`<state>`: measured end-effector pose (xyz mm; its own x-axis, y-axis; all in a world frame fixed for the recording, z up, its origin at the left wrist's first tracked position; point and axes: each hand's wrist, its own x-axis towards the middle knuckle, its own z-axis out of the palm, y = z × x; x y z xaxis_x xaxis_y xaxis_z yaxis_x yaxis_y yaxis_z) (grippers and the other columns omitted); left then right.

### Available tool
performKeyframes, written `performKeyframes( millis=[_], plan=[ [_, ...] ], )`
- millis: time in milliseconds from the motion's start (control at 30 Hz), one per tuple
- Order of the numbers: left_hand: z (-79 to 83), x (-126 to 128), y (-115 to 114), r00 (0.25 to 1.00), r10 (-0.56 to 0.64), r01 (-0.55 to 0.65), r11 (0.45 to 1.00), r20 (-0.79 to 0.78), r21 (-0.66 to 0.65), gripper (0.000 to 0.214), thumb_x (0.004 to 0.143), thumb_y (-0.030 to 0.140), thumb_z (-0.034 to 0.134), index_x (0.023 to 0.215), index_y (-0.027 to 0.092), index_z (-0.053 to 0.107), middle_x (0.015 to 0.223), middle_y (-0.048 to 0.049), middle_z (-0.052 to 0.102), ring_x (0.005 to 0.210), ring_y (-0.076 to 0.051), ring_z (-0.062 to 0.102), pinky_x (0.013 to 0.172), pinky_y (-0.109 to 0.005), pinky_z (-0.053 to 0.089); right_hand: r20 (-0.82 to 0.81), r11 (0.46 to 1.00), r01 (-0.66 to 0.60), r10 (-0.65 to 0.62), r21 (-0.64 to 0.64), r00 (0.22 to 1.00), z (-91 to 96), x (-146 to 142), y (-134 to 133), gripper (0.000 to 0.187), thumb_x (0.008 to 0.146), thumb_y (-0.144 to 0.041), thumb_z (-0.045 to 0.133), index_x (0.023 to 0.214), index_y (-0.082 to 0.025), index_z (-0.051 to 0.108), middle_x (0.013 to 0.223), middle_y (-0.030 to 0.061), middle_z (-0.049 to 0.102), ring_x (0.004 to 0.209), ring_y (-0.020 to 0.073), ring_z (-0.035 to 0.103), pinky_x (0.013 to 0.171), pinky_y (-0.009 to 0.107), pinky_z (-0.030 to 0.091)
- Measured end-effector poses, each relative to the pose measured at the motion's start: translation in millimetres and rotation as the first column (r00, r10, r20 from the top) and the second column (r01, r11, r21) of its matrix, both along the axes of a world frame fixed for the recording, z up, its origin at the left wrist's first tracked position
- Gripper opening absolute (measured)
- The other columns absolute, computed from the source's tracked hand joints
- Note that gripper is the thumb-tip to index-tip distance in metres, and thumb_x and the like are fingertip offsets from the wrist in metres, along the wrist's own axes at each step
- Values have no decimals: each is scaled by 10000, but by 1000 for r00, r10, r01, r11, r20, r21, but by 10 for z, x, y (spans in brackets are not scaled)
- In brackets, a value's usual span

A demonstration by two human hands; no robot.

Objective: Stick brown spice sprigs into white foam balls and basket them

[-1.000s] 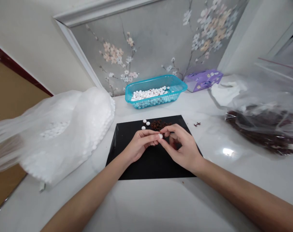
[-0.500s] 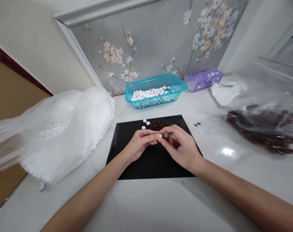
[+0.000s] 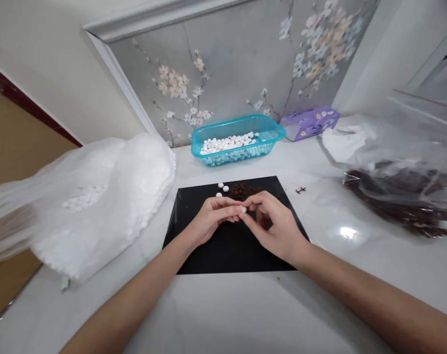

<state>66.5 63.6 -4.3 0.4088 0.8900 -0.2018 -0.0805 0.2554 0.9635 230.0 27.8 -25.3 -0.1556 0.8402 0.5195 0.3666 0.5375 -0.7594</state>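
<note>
Over the black board (image 3: 223,255), my left hand (image 3: 214,219) pinches a small white ball (image 3: 243,209) between thumb and fingers. My right hand (image 3: 277,223) meets it from the other side, thumb and index fingertip closed in at the ball; whatever tiny piece they may hold is hidden. Just behind my fingers lies a heap of small dark brown pieces (image 3: 243,190). Three loose white balls (image 3: 225,189) rest to the left of that heap.
A blue plastic basket (image 3: 238,123) holding many white balls stands against the wall. At left slumps a clear bag of white balls (image 3: 108,206). A bag of dark brown pieces (image 3: 400,196) lies at right, near a purple packet (image 3: 312,123) and a stray brown piece (image 3: 300,190).
Both hands stay together at the white ball, with only a slight shift of the fingers. Everything else stays in place.
</note>
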Motion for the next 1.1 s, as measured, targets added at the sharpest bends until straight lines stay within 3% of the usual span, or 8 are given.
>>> performKeyframes(
  millis=[167, 267, 367, 500, 633, 733, 900, 1100],
  plan=[
    [161, -236, 188, 935, 106, 17, 940, -338, 342, 230, 698, 358, 685, 839, 176, 706, 780, -15, 685, 646, -98, 572, 646, -223, 447, 25, 997, 55, -54, -54, 998, 8, 4, -3, 238, 796, -247, 575, 1006, -210, 469, 805, -27, 482, 448, 38, 383, 458, 210, 379],
    [211, -396, 312, 713, 284, 136, 840, -641, 525, 299, 762, 418, 588, 876, 161, 689, 842, -40, 684, 688, -126, 564, 687, -255, 435, 169, 994, 55, -38, -99, 985, 32, -2, 22, 138, 811, -232, 536, 945, -202, 525, 830, -5, 504, 489, 57, 424, 500, 226, 394],
    [183, -481, 375, 525, 298, 295, 815, -797, 499, 323, 785, 428, 529, 889, 168, 689, 816, -40, 663, 658, -134, 531, 646, -263, 412, 324, 990, -1, 48, -143, 945, 45, -17, 37, 199, 832, -234, 504, 1022, -211, 561, 917, 20, 543, 564, 87, 505, 536, 241, 417],
    [153, -524, 394, 482, 218, 384, 818, -848, 429, 365, 759, 479, 536, 950, 207, 687, 825, -24, 651, 631, -132, 520, 611, -259, 405, 505, 989, -45, 112, -144, 856, 18, -35, 38, 227, 869, -244, 462, 1060, -221, 583, 1025, 24, 568, 656, 114, 584, 598, 259, 446],
    [336, -641, 413, 422, 279, 385, 806, -863, 449, 445, 772, 524, 493, 1080, 231, 627, 1001, -30, 646, 726, -147, 559, 661, -263, 427, 556, 988, -53, 127, -147, 821, -12, -39, 42, 211, 903, -237, 412, 970, -214, 611, 1004, 15, 580, 721, 124, 609, 629, 252, 449],
    [612, -799, 414, 286, 470, 340, 765, -835, 547, 361, 790, 484, 469, 995, 240, 638, 1042, -19, 638, 785, -159, 571, 677, -261, 414, 568, 989, -46, 120, -143, 814, -3, -36, 38, 218, 909, -233, 395, 903, -202, 610, 964, 15, 582, 710, 122, 603, 619, 250, 441],
    [927, -1179, 418, -169, 589, 54, 806, -790, 589, 296, 793, 420, 419, 898, 223, 613, 956, -53, 636, 860, -248, 543, 682, -323, 368, 585, 989, -49, 121, -137, 802, 42, -51, 19, 178, 882, -224, 427, 923, -186, 595, 969, 27, 581, 699, 130, 600, 606, 257, 437],
    [937, -1716, 431, -331, 526, -287, 735, -784, 614, 439, 868, 296, 186, 1166, 150, 473, 1090, -157, 582, 932, -296, 532, 692, -364, 371, 592, 989, -39, 119, -146, 797, 50, -57, 15, 182, 887, -231, 418, 930, -186, 589, 974, 29, 585, 697, 131, 604, 606, 259, 437]
  ],
)
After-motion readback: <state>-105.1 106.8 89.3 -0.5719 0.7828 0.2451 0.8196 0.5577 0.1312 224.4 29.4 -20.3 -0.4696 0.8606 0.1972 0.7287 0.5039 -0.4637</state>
